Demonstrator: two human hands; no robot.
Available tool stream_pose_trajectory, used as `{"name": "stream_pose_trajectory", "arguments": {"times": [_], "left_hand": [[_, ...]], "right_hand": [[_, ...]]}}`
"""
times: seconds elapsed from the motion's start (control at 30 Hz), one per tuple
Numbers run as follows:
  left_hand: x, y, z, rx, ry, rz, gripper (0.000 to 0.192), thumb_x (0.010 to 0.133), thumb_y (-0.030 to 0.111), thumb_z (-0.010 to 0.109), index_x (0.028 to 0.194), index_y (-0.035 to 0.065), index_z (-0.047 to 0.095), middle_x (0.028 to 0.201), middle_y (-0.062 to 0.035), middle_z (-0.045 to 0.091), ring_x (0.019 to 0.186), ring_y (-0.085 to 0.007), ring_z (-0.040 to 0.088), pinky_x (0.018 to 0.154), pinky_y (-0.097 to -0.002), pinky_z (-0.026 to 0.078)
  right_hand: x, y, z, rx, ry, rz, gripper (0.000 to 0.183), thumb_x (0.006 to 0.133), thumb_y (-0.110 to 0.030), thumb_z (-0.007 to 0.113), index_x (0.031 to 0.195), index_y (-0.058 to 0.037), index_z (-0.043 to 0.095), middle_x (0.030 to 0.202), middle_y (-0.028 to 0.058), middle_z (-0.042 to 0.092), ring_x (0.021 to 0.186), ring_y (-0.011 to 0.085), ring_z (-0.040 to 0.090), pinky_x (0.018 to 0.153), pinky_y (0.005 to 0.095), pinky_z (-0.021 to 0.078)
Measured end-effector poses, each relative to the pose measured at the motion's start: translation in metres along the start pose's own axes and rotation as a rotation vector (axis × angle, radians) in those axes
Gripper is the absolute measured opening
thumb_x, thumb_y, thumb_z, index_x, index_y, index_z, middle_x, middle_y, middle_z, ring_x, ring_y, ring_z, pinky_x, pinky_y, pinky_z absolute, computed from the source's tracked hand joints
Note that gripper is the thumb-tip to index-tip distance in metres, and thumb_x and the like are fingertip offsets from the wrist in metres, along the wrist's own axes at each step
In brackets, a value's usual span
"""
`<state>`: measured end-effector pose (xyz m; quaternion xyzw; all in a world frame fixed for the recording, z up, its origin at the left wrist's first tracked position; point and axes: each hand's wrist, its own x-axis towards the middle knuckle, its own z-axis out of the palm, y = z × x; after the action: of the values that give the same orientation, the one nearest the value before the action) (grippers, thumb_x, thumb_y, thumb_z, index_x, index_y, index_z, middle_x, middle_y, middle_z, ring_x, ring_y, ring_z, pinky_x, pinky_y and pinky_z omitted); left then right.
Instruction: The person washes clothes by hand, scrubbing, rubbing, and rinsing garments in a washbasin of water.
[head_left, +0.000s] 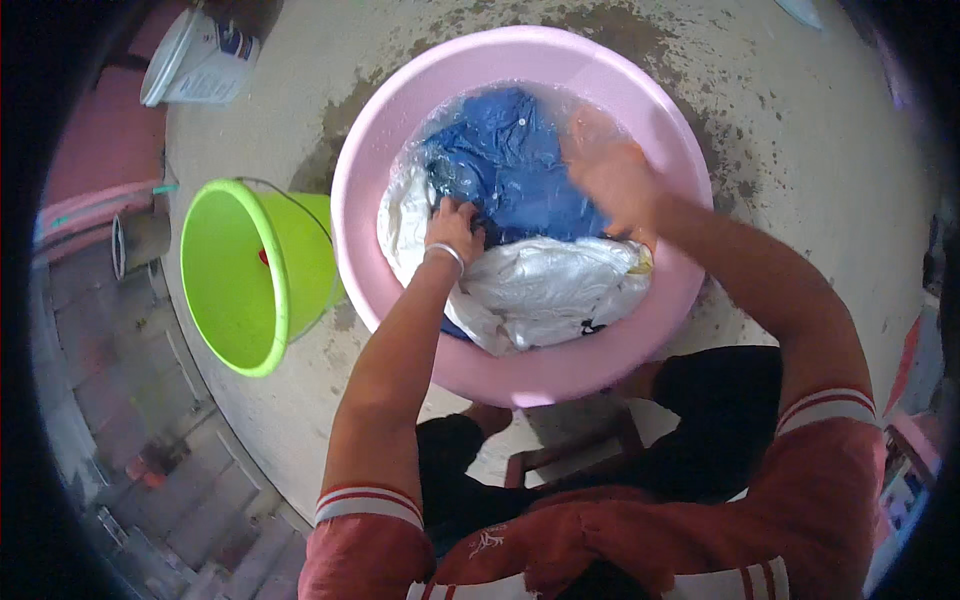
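A pink plastic basin (465, 375) of soapy water stands before me, with wet cloth in it. My left hand (456, 231), wearing a bangle, has its fingers curled on the edge of a blue buttoned garment (544, 199), beside white woven plastic material (559, 289). That white material lies bunched along the near and left sides of the basin. At the basin's right side, my right hand (615, 180) is blurred and low over the water. Orange patches show about it, perhaps cloth; its grip is unclear.
A lime-green bucket (304, 247) lies tilted left of the basin, its wire handle near the rim. Farther back left is a white plastic bucket (206, 71). Wet patches mark the concrete floor (787, 187). Brick paving (150, 390) borders it at left. A low stool (570, 454) is under me.
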<state>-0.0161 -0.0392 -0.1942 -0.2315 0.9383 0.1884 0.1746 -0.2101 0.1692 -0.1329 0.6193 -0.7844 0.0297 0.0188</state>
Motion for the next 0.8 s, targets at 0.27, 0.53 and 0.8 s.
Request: {"name": "stream_pose_trajectory", "arguments": {"times": [0.27, 0.53, 0.8], "left_hand": [[0.004, -0.016, -0.002, -0.125, 0.062, 0.002, 0.037, 0.074, 0.022, 0.065, 0.109, 0.0115, 0.06, 0.113, -0.0136, 0.05, 0.107, -0.0308, 0.05, 0.093, -0.0389, 0.041], [-0.019, 0.025, -0.06, -0.904, -0.077, 0.118, 0.017, 0.086, 0.009, 0.058, 0.1, 0.0028, 0.051, 0.079, -0.003, 0.052, 0.075, -0.0136, 0.048, 0.07, -0.0259, 0.041], [-0.032, 0.064, -0.186, -0.826, -0.091, 0.321, 0.014, 0.089, 0.019, 0.056, 0.085, 0.0062, 0.053, 0.073, 0.0042, 0.048, 0.068, -0.0078, 0.042, 0.062, -0.0241, 0.038]], "right_hand": [[0.001, -0.018, -0.043, 0.101, -0.103, 0.15, 0.034, 0.072, -0.014, 0.062, 0.105, -0.0065, 0.057, 0.103, 0.014, 0.055, 0.096, 0.0301, 0.053, 0.083, 0.0383, 0.043], [0.002, -0.055, 0.003, 0.291, -0.241, 0.288, 0.046, 0.074, -0.022, 0.066, 0.114, -0.0036, 0.049, 0.109, 0.0134, 0.051, 0.103, 0.03, 0.048, 0.089, 0.0416, 0.0384], [0.063, -0.044, -0.063, 0.69, 0.033, 0.164, 0.037, 0.075, -0.024, 0.062, 0.105, -0.0038, 0.057, 0.102, 0.0164, 0.059, 0.098, 0.0368, 0.055, 0.087, 0.041, 0.0428]]}}
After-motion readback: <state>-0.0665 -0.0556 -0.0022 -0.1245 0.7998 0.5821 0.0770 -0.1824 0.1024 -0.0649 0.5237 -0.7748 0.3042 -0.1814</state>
